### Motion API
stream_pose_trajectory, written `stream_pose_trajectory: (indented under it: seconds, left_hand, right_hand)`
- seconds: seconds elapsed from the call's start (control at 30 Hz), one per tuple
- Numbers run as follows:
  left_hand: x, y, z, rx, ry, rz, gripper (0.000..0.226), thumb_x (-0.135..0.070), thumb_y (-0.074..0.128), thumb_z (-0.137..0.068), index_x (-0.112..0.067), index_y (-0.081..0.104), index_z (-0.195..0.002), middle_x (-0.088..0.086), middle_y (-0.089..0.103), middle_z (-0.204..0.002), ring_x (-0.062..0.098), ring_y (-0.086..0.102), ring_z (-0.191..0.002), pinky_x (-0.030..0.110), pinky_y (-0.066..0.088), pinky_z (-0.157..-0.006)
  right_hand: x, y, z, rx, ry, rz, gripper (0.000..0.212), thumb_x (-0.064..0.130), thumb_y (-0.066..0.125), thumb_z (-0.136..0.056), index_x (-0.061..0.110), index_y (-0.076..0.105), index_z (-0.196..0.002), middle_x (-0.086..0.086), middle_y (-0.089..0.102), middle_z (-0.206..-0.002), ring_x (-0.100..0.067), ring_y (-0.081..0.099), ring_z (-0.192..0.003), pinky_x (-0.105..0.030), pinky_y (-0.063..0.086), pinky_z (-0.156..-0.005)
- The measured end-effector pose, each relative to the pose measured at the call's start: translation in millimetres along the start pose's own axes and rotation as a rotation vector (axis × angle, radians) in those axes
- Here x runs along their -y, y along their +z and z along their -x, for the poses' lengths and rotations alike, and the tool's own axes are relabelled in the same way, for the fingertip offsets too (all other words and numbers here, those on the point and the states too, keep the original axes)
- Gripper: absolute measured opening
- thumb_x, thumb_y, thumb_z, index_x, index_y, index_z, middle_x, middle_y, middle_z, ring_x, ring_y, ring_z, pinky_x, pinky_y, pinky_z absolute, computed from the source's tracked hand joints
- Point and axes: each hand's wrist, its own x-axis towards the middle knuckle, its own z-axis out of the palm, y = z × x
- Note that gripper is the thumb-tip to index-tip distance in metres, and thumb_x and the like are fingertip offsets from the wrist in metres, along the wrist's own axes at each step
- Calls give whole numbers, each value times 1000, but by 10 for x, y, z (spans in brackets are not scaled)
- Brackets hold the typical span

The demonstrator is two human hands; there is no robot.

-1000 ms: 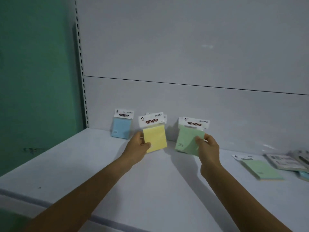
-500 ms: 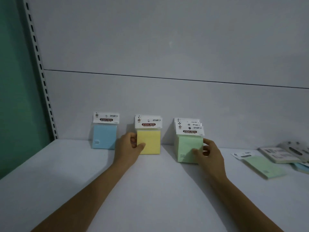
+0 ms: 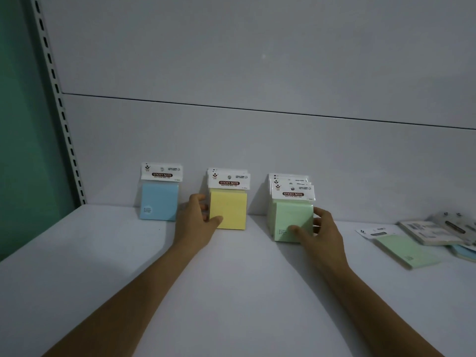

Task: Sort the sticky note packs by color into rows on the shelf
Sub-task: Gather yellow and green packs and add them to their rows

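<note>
Three groups of sticky note packs stand upright against the shelf's back panel. A single blue pack (image 3: 159,200) is on the left. In the middle stand the yellow packs (image 3: 228,211), and my left hand (image 3: 197,222) grips the front one by its left edge, thumb on its face. To the right stand several green packs (image 3: 291,215); my right hand (image 3: 322,234) holds the front one, thumb on its face and fingers at its right edge.
The white shelf (image 3: 231,292) runs toward me. At the right a loose green pack (image 3: 404,249) lies flat, with a few more packs (image 3: 435,231) piled behind it, one blue. A perforated upright (image 3: 59,99) and a green wall bound the left side.
One second ago both packs were held tilted in the air; now the yellow and the green pack stand upright on the shelf in front of their rows.
</note>
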Motion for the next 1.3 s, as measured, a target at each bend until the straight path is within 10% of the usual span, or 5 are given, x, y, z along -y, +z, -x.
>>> stream_pose_trajectory:
  seconds: [0.3,0.83,1.07,1.3]
  left_hand:
    - [48,10,8,-60,64,-99,70,-17,76,-74,-8,37,-131,13,48,-128,27,57,-104,40,50,-89]
    - [-15,14,62,8,28,-254,69,-19,69,-81,-6,32,-138,15,55,-128,31,54,-115,43,45,-96]
    - [-401,37,322,-23,443,-380,58,-18,63,-83,-13,39,-136,8,43,-135,27,39,-125,36,36,-102]
    - [-1193,863,851,309,716,-330,46,-29,58,-87,-21,45,-130,-6,45,-134,14,39,-125,26,34,-103]
  right_hand:
    - [17,-35,28,72,-64,154,58,9,69,-76,18,45,-128,8,53,-95,-16,51,-88,-24,37,-66]
    - [-18,11,30,65,-52,239,62,23,69,-72,28,44,-128,0,59,-115,-23,56,-106,-30,41,-75]
    - [127,-115,124,113,97,194,104,31,76,-74,9,9,-150,-10,25,-154,-26,27,-141,-40,30,-112]
    - [-99,-1082,273,-21,-91,521,52,41,62,-85,20,48,-131,-3,48,-138,-21,46,-124,-34,40,-100]
